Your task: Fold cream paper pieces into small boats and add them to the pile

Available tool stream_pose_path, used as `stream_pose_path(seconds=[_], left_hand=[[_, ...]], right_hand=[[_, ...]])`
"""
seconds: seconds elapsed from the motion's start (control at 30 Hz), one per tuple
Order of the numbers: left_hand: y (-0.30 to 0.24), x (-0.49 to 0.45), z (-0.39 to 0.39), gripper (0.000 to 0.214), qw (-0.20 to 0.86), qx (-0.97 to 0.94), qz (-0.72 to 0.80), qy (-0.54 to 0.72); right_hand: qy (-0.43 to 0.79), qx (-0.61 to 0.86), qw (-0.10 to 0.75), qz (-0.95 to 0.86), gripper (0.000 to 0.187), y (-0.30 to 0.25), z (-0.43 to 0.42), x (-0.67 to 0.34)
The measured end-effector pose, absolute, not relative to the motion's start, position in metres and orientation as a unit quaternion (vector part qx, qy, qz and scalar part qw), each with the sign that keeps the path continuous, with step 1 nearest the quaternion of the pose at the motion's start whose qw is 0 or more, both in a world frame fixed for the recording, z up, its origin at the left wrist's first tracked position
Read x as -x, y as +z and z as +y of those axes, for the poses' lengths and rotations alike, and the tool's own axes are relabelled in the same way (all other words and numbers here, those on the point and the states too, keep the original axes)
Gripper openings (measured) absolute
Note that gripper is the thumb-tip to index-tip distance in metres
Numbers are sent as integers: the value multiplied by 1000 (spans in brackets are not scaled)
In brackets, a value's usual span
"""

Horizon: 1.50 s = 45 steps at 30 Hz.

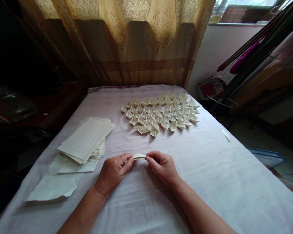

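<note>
My left hand (113, 171) and my right hand (163, 167) pinch the two ends of a small folded piece of pale paper (139, 156), held just above the white cloth of the table (210, 175). Both hands have their fingers closed on it. Farther back, several small folded paper boats (161, 113) lie in rows on the cloth. To my left lies a stack of lined paper sheets (85, 139), with loose sheets (53, 187) spread under and in front of it.
A thin scrap of paper (226, 135) lies near the table's right edge. A patterned tan curtain (127, 42) hangs behind the table. Rods and cloth lean at the right (258, 55). A blue-rimmed object (267, 157) sits on the floor at right.
</note>
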<state>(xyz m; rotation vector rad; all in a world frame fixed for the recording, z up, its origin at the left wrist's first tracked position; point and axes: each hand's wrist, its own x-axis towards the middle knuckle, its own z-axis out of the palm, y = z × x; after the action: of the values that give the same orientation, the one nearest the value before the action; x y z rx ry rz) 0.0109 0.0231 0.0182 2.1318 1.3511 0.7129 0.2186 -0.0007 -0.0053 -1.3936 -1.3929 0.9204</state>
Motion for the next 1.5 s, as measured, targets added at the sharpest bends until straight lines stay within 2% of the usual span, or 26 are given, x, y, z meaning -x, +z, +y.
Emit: stream_pose_path(seconds=[0.27, 0.63, 0.8, 1.13, 1.2, 1.37, 1.5], left_hand=[[18, -20, 16, 22, 185, -783, 543, 240], [17, -29, 11, 28, 54, -798, 587, 125], [19, -29, 11, 30, 38, -786, 608, 105], [24, -30, 11, 35, 176, -718, 644, 197], [23, -30, 12, 36, 242, -689, 640, 239], [19, -24, 9, 35, 493, -534, 592, 348], [14, -19, 4, 48, 572, -467, 551, 389]], right_hand=[[300, 589, 434, -612, 17, -4, -2, -213], [70, 532, 426, -729, 17, -10, -2, -202], [-11, 497, 424, -757, 23, -7, -4, -198], [-88, 462, 419, -777, 25, 8, -5, -186], [-99, 457, 420, -778, 24, 10, -5, -181], [-92, 442, 431, -782, 22, 6, -5, -171], [-88, 401, 446, -795, 19, 1, -6, -168]])
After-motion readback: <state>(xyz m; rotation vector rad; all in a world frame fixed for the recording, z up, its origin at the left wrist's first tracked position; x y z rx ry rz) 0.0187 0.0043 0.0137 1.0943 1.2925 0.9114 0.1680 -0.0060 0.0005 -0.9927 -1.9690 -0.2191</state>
